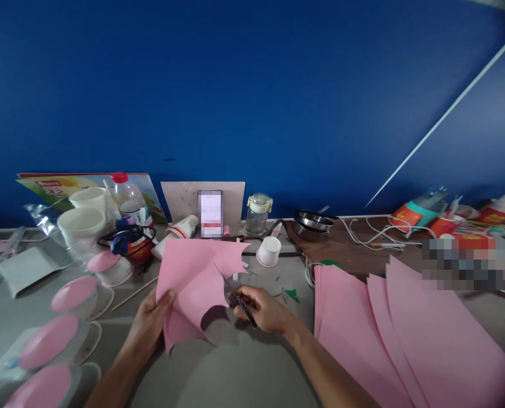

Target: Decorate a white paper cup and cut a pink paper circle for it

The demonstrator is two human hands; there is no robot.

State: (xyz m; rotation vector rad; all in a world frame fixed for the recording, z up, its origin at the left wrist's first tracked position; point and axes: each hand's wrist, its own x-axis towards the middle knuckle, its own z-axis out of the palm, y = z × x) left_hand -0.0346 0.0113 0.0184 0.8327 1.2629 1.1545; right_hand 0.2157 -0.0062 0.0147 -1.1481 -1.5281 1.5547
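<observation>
A sheet of pink paper (191,275) with scalloped, cut-out edges is held up over the grey table. My left hand (150,317) grips its lower left side, thumb on top. In my right hand (263,309) is a pair of scissors (244,309) with black handles. Their thin blades reach up and left into the paper from its right edge. Small green scraps (292,294) lie to the right of my right hand. Just beyond it stands an upturned white paper cup (269,251).
Several cups topped with pink paper (75,293) line the left side. Large pink sheets (358,317) lie stacked at the right. At the back are a phone (210,214), a glass jar (258,215), black bowls (314,225), a red-capped bottle (127,198) and white cables (373,232).
</observation>
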